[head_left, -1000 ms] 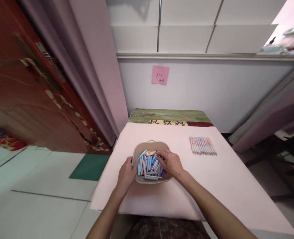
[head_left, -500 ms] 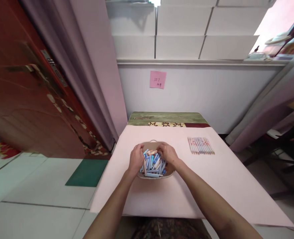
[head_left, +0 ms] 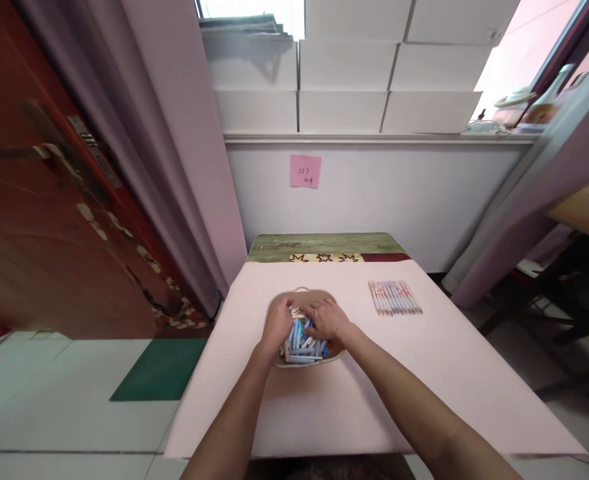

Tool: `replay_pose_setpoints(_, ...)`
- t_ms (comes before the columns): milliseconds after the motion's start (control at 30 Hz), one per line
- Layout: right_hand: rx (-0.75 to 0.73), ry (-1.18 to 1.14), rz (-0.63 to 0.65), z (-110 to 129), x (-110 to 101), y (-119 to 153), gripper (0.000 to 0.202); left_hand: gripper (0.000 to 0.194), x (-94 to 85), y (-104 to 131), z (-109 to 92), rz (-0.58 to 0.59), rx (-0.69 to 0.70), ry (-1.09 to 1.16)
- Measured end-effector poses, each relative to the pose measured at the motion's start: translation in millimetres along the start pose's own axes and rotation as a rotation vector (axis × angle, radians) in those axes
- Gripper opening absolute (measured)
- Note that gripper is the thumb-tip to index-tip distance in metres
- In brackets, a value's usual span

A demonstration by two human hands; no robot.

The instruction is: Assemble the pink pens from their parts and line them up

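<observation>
A light beige basket stands near the middle of the table, holding many slim pens, mostly blue and white with a few orange-patterned ones. Inside its left side, my left hand has its fingers curled round pens; some fingertips are hidden. My right hand reaches over the right side, palm down, its fingers apart above the pens and the thumb low among them. To the right, a row of pens with reddish markings lies side by side on the pink table covering.
The pink-covered table has a green patterned far edge against the wall. A pink note is stuck above it. The red door and a green mat are on the left; a dark chair stands right.
My right hand has moved left and further in over the pens, its fingers spreading. My left hand has gone deeper into the basket. The camera view has shifted slightly.
</observation>
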State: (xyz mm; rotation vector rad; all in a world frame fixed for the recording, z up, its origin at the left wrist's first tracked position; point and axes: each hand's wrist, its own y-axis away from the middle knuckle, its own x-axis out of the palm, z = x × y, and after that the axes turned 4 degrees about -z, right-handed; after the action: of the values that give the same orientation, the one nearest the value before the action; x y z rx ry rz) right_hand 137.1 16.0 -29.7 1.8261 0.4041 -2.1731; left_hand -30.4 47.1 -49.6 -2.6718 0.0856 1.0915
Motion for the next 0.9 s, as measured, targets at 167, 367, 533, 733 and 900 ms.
replay_pose_setpoints(167, 0.037, 0.032, 0.045, -2.2, 4.2, 1.1, 0.032, 0.026, 3.9, 3.7, 5.1, 0.14, 0.049, 0.068)
replay_pose_setpoints(367, 0.163, 0.023, -0.028, -4.0, 5.6, 1.2, 0.029, 0.024, 4.4, 5.0, 3.8, 0.108, 0.03, 0.116)
replay_pose_setpoints(533, 0.209, -0.037, -0.105, -6.2, 2.2, 2.0, 0.031, 0.024, 1.3, 0.8, 3.6, -0.028, -0.05, 0.158)
replay_pose_setpoints(733, 0.201, -0.088, -0.11, -6.2, 1.7, 2.9, 0.032, 0.021, 1.1, 0.3, 5.0, -0.085, -0.131, 0.352)
replay_pose_setpoints(900, 0.189, -0.117, -0.128, -7.5, 4.3, 2.7, 0.027, 0.024, 2.1, -0.1, 6.1, 0.009, -0.209, 0.604)
